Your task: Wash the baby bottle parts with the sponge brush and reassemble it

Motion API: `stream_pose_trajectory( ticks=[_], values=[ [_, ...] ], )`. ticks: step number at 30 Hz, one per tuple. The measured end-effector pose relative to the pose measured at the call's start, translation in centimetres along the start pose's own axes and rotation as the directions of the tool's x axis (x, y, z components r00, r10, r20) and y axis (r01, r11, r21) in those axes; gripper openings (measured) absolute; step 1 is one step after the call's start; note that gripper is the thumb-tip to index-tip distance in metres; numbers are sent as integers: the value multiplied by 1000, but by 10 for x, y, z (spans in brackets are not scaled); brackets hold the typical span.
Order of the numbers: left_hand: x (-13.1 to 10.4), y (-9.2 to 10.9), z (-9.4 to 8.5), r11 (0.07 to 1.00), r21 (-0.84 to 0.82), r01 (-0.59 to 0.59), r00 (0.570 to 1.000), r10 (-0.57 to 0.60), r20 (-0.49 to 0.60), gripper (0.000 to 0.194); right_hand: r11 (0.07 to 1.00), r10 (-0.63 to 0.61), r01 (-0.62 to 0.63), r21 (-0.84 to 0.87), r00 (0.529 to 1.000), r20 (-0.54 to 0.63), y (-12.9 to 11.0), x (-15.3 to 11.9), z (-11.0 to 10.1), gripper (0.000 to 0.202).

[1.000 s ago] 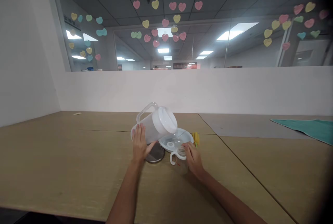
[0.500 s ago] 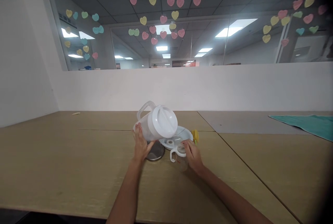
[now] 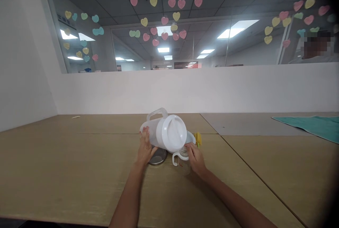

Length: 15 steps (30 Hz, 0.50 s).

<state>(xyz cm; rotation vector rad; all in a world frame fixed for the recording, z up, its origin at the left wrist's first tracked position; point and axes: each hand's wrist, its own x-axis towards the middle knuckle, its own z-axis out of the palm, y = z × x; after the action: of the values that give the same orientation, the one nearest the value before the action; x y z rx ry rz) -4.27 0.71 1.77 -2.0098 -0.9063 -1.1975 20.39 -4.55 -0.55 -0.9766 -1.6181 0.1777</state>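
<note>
A translucent pitcher [image 3: 156,132] with a white lid lies tilted in my left hand [image 3: 145,148], its lid end lowered to the right and its handle up. My fingers and thumb wrap the pitcher's lower side. Under the lid stands a clear baby bottle [image 3: 183,167] with a white-handled collar and an uncovered mouth. My right hand [image 3: 195,158] grips the bottle's rim from the right. Whether liquid flows between the two cannot be seen. Below the pitcher rests a round grey metal dish [image 3: 158,158]. Behind the lid, a pale blue plate [image 3: 191,137] is mostly hidden.
Something yellow [image 3: 198,138] sits just beyond my right hand. A teal cloth [image 3: 312,124] lies at the far right of the wooden table [image 3: 79,171]. A low white wall [image 3: 119,92] with a window above it closes off the back. Behind the glass at right is a person.
The pitcher has tipped further and shifted right, so its lid now hangs closer over the bottle and covers more of the plate. My right hand stays on the bottle. A person appears behind the glass.
</note>
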Motion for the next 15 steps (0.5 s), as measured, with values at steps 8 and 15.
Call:
stream_pose_trajectory(
  ticks=[8,15],
  values=[
    [2,1,2,979,138,153,986,-142,-87,88,1000,-15,15,-27,1000,-8,1,0,1,35],
    [-1,-1,-2,803,-49,595,770,-586,-253,98,1000,2,-2,-2,1000,13,-2,0,-1,37]
  ],
)
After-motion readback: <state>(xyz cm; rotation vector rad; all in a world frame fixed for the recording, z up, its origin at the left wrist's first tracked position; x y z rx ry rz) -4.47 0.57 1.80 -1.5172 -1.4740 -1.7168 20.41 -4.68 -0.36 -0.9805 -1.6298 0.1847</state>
